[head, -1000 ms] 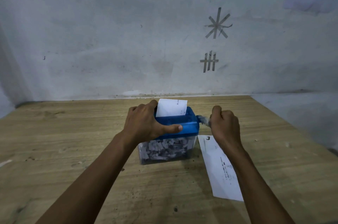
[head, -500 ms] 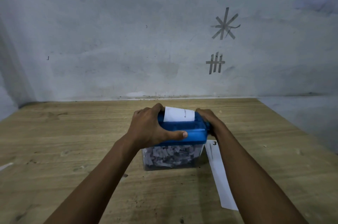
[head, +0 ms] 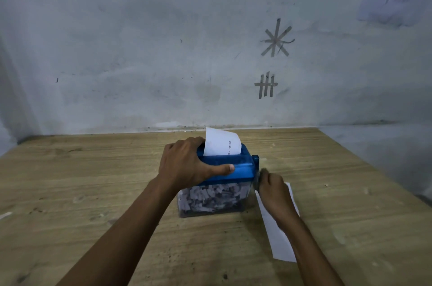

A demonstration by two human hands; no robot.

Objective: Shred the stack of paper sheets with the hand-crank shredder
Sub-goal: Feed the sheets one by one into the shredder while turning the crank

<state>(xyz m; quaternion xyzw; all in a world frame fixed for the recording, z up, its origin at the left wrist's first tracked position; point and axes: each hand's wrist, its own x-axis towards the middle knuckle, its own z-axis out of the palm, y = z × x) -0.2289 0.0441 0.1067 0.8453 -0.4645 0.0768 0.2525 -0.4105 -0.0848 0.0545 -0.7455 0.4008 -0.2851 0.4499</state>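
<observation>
My left hand (head: 184,164) curls its fingers over the blue-topped shredder (head: 240,170). A white sheet (head: 219,143) stands in its slot, shreds (head: 210,197) pack its clear bin, and my right hand (head: 273,192) grips its crank (head: 256,164).

Scuffed grey wall (head: 140,52) — tape marks (head: 275,37) — behind a wooden table (head: 81,180).

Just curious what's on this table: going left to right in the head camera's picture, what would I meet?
White scrap → left hand gripping the blue shredder → sheet in its slot → crank → right hand gripping it.
</observation>
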